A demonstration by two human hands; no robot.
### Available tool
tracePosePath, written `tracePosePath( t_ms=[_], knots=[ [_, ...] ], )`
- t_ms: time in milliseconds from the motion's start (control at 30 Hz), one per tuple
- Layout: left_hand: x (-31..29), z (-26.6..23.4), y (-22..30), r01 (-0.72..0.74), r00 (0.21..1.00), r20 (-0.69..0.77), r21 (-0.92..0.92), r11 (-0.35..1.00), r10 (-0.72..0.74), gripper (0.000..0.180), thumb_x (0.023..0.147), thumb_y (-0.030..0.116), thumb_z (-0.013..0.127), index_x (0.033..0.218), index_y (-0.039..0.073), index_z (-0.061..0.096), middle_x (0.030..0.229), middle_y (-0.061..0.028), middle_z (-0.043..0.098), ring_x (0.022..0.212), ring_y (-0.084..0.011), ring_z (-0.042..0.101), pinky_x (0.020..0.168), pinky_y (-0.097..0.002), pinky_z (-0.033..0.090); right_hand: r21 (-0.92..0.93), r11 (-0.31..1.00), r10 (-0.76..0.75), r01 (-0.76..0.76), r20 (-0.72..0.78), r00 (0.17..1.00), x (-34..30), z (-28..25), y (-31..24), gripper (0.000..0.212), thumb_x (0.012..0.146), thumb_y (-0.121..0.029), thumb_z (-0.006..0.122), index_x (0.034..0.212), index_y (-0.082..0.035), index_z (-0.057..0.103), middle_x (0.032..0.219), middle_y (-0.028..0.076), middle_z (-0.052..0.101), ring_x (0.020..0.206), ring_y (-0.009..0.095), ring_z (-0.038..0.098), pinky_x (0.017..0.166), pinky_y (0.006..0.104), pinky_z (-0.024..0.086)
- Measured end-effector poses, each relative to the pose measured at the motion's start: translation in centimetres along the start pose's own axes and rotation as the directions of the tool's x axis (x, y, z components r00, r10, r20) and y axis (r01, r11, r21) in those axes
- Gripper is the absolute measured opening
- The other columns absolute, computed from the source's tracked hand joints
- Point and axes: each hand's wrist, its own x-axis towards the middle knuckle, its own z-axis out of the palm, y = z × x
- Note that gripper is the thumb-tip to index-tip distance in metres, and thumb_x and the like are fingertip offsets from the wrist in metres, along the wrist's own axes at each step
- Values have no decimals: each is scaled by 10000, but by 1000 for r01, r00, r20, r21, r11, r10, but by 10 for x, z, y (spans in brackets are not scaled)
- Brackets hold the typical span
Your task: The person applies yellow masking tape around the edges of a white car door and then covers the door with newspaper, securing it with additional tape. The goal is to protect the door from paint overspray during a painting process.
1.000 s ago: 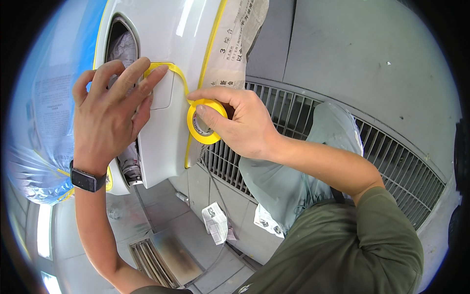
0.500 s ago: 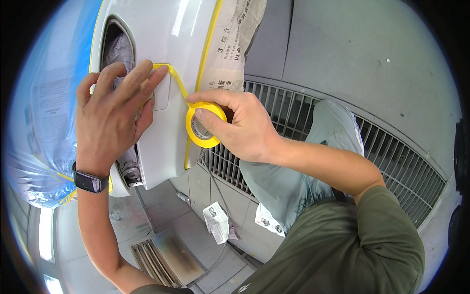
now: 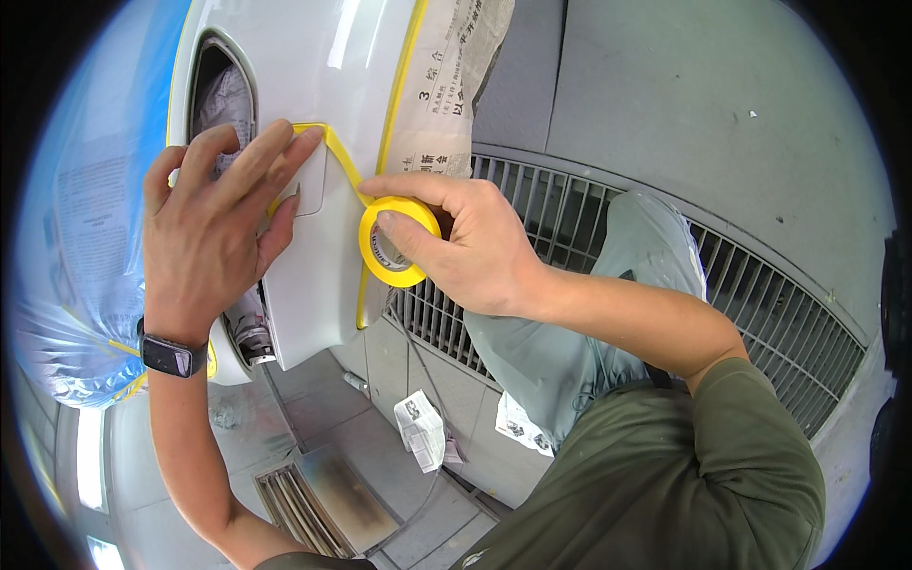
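Note:
My right hand grips a roll of yellow masking tape between thumb and fingers. A strip of tape runs from the roll up to the white car bumper, where it bends leftward under my left index fingertip. My left hand rests over the panel with its fingers apart, index finger pressing at that bend and thumb held away. A thin square outline shows in the panel beside the thumb. Part of the tape to the left is hidden behind the left fingers.
Newspaper is taped along the bumper's right edge, and blue plastic film covers the left side. Crumpled paper fills an oval opening. Below are a floor grating, loose newspaper and a floor recess.
The bumper and my left hand sit slightly further left in view. My left index finger stays at the tape's bend, and my right hand keeps hold of the roll.

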Motion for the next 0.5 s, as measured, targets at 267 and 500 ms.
tracePosePath(
  t_ms=[267,500],
  knots=[
    [2,0,2,8,1000,6,0,1000,-8,582,914,261,707,1482,349,615,1419,159,567,1208,-162,547,1061,-396,394,17,1000,24,-24,-1,1000,-1,-6,0,333,1040,-187,657,1311,-1,704,908,27,736,822,53,641,754,251,535],
    [6,0,-3,-11,1000,-21,-22,1000,11,559,901,233,721,1442,350,645,1405,145,566,1226,-163,543,1075,-404,395,-8,998,64,-64,23,998,-5,-11,-4,329,1063,-183,609,1317,6,698,957,48,756,865,55,651,789,260,543]
  ],
)
